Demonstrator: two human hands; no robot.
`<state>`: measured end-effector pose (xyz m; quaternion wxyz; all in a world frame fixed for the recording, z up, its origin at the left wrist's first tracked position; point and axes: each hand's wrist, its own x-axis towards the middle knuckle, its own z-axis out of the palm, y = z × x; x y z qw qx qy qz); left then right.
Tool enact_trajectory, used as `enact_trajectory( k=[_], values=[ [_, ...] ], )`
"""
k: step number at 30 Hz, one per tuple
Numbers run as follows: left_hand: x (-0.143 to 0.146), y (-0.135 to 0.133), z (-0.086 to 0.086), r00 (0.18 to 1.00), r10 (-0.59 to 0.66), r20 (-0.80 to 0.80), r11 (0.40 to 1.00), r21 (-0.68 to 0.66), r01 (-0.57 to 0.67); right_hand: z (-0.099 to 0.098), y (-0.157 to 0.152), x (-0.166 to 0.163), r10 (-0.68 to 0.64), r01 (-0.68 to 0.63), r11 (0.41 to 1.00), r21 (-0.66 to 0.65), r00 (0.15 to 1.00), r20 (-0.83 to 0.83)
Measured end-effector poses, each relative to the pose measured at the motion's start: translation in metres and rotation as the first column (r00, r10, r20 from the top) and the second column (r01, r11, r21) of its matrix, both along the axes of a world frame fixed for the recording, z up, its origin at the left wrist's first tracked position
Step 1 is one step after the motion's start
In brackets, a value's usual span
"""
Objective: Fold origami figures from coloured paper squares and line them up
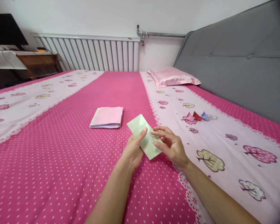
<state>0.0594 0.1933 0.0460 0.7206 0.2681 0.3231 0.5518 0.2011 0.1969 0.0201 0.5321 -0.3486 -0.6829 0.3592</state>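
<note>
A pale green folded sheet of paper [146, 146], rectangular and creased, is held tilted just above the bed. My left hand [133, 149] grips its lower left edge, thumb pressed on top and the other fingers mostly underneath. At the right edge, my right hand [174, 147] holds the same paper, thumb and fingertips against it. Left of my hands lies a stack of square paper sheets [108, 115], pink on top with pale green showing beneath. Three small folded paper shapes, one pink [189, 117], one red [197, 116] and one blue [205, 116], stand in a row to the right.
The pink dotted bedspread [84, 168] covers the bed. A shiny pink pillow [172, 77] rests near the grey headboard [235, 59]. Behind the bed are a white radiator [91, 53] and a pipe [163, 34]. A monitor [7, 31] stands on a desk at far left.
</note>
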Motion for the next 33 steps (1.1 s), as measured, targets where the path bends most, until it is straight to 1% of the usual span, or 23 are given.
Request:
enact_trajectory(
  k=[4, 5, 8, 10, 12, 14, 16, 19, 21, 22, 23, 24, 25, 26, 27, 29, 30, 31, 33],
  values=[
    [-0.002, 0.0, 0.007, 0.979, 0.052, 0.196, 0.997, -0.065, -0.04, 0.007, -0.006, -0.001, 0.133, -0.135, 0.99, 0.034, 0.99, 0.054],
    [-0.003, 0.0, 0.009, 0.973, 0.044, 0.225, 0.997, -0.067, -0.029, 0.008, -0.008, -0.002, 0.16, -0.162, 0.986, 0.043, 0.986, 0.056],
    [-0.007, -0.001, 0.011, 0.958, -0.035, 0.284, 0.997, -0.057, 0.054, 0.011, -0.014, -0.005, 0.228, -0.234, 0.971, 0.05, 0.969, 0.093],
    [-0.009, -0.001, 0.009, 0.95, -0.077, 0.302, 0.994, -0.055, 0.098, 0.013, -0.018, -0.008, 0.235, -0.24, 0.971, 0.017, 0.963, 0.13],
    [-0.01, -0.001, 0.007, 0.947, -0.114, 0.3, 0.988, -0.064, 0.14, 0.014, -0.021, -0.011, 0.209, -0.209, 0.978, -0.018, 0.964, 0.166],
    [-0.011, 0.0, 0.006, 0.952, -0.113, 0.283, 0.988, -0.073, 0.138, 0.014, -0.021, -0.012, 0.151, -0.151, 0.988, -0.02, 0.965, 0.213],
    [-0.011, 0.0, 0.008, 0.958, -0.108, 0.266, 0.989, -0.07, 0.131, 0.013, -0.018, -0.012, 0.06, -0.06, 0.998, -0.008, 0.964, 0.26],
    [-0.017, 0.001, 0.013, 0.97, -0.104, 0.22, 0.992, -0.044, 0.116, 0.01, -0.013, -0.008, -0.132, 0.136, 0.991, 0.007, 0.947, 0.294],
    [-0.024, 0.002, 0.016, 0.985, -0.094, 0.147, 0.995, -0.026, 0.099, 0.009, -0.009, -0.005, -0.222, 0.23, 0.973, 0.006, 0.931, 0.29],
    [-0.027, 0.002, 0.016, 0.991, -0.094, 0.093, 0.995, -0.019, 0.096, 0.01, -0.008, -0.003, -0.239, 0.252, 0.968, -0.01, 0.931, 0.276],
    [-0.031, 0.003, 0.016, 0.995, -0.097, 0.026, 0.995, -0.015, 0.097, 0.011, -0.006, -0.001, -0.229, 0.246, 0.968, -0.039, 0.94, 0.254],
    [-0.033, 0.004, 0.015, 0.993, -0.106, -0.046, 0.994, -0.013, 0.105, 0.014, -0.006, 0.001, -0.187, 0.21, 0.974, -0.086, 0.957, 0.222],
    [-0.035, 0.004, 0.013, 0.987, -0.116, -0.112, 0.993, -0.018, 0.114, 0.017, -0.005, 0.004, -0.116, 0.142, 0.98, -0.138, 0.977, 0.178],
    [-0.037, 0.005, 0.012, 0.978, -0.121, -0.171, 0.993, -0.033, 0.117, 0.02, -0.004, 0.008, -0.021, 0.046, 0.98, -0.195, 0.991, 0.128],
    [-0.037, 0.005, 0.011, 0.969, -0.122, -0.214, 0.992, -0.053, 0.113, 0.025, -0.004, 0.012, 0.089, -0.067, 0.964, -0.257, 0.993, 0.073],
    [-0.036, 0.005, 0.01, 0.962, -0.108, -0.252, 0.991, -0.11, 0.083, 0.033, -0.002, 0.022, 0.263, -0.264, 0.899, -0.35, 0.963, -0.052],
    [-0.035, 0.006, 0.011, 0.965, -0.095, -0.246, 0.989, -0.132, 0.064, 0.036, -0.002, 0.028, 0.31, -0.32, 0.868, -0.381, 0.947, -0.088],
    [-0.035, 0.006, 0.011, 0.969, -0.091, -0.229, 0.986, -0.156, 0.056, 0.04, -0.001, 0.034, 0.342, -0.347, 0.843, -0.411, 0.936, -0.087],
    [-0.034, 0.007, 0.013, 0.977, -0.096, -0.189, 0.979, -0.195, 0.059, 0.044, 0.002, 0.045, 0.368, -0.334, 0.831, -0.444, 0.93, -0.012]
  ],
)
